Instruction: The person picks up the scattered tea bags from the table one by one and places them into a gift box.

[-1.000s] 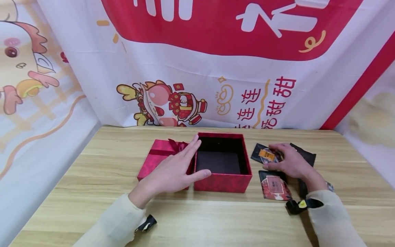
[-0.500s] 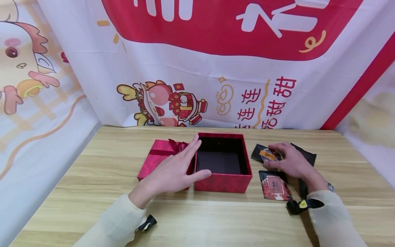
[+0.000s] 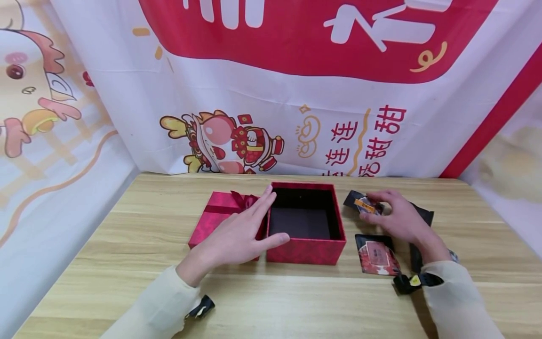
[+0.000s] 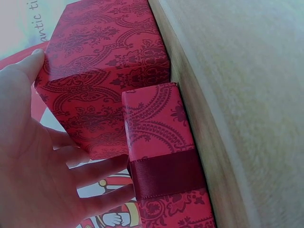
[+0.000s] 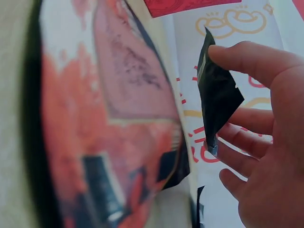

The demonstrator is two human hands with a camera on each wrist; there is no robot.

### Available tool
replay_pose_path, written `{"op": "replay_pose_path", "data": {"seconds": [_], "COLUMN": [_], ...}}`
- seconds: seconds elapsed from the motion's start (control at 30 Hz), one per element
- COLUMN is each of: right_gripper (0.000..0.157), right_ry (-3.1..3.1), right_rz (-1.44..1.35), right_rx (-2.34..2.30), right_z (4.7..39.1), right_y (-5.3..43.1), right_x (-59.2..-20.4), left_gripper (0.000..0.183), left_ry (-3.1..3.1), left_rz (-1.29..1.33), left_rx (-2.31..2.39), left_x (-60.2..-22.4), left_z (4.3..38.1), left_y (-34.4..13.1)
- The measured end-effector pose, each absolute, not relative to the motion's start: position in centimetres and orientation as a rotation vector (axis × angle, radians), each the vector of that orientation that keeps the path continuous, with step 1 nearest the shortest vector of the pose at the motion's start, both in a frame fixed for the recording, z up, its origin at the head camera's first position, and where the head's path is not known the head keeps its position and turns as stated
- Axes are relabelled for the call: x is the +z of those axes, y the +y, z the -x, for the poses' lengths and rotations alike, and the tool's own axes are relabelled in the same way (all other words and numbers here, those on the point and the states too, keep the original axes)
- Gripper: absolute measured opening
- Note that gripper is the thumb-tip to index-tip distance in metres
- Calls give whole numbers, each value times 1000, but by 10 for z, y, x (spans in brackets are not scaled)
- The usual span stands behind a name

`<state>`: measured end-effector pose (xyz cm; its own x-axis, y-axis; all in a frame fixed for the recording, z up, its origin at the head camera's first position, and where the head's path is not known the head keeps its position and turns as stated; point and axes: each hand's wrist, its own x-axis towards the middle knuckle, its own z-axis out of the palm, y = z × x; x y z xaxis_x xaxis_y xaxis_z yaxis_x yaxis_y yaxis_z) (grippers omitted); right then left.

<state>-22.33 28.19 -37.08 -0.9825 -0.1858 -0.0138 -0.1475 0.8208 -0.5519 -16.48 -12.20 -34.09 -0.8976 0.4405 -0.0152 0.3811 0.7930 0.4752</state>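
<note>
My left hand (image 3: 239,238) rests with straight fingers over the left edge of a red patterned gift box (image 3: 305,252), its thumb near the front rim. The box has no lid on and its dark inside shows. Close on its left lies the red lid (image 3: 216,214) with a dark red ribbon, partly hidden by that hand. My right hand (image 3: 400,219) pinches a small black packet (image 3: 364,205) with an orange label. In the right wrist view the packet (image 5: 216,90) hangs between thumb and fingers, tilted and raised off the table.
A red-printed packet (image 3: 377,256) lies right of the box. Another black packet (image 3: 425,214) and a further dark one (image 3: 416,259) lie partly hidden by my right hand and wrist. A printed cloth (image 3: 271,94) stands behind the wooden table (image 3: 279,306).
My right hand has lifted the orange-labelled packet slightly off the table and tilted it. My left hand, the box and the lid have not moved.
</note>
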Motion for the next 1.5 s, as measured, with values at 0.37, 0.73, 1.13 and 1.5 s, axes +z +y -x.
{"op": "replay_pose_path", "data": {"seconds": [0.37,0.73,1.13,1.5], "right_gripper": [78,70,60,62], "right_ry": [2980,3023,3061,3009], "right_rz": [340,463,672,736], "right_rx": [-975,-1046,-1107,-1113], "right_z": [213,200,189,182], "right_y": [266,246,220,190], "right_x": [-347,-324,-313,-317], "left_gripper": [103,103,104,104], "left_ry": [2860,2869,2861,2855], "left_rz": [-657,-665,-657,-641], "left_rx": [713,709,714,722], "left_x": [-341,-341,-342,-342], "left_z": [164,164,165,165], "left_y": [-122,-121,-121,-121]}}
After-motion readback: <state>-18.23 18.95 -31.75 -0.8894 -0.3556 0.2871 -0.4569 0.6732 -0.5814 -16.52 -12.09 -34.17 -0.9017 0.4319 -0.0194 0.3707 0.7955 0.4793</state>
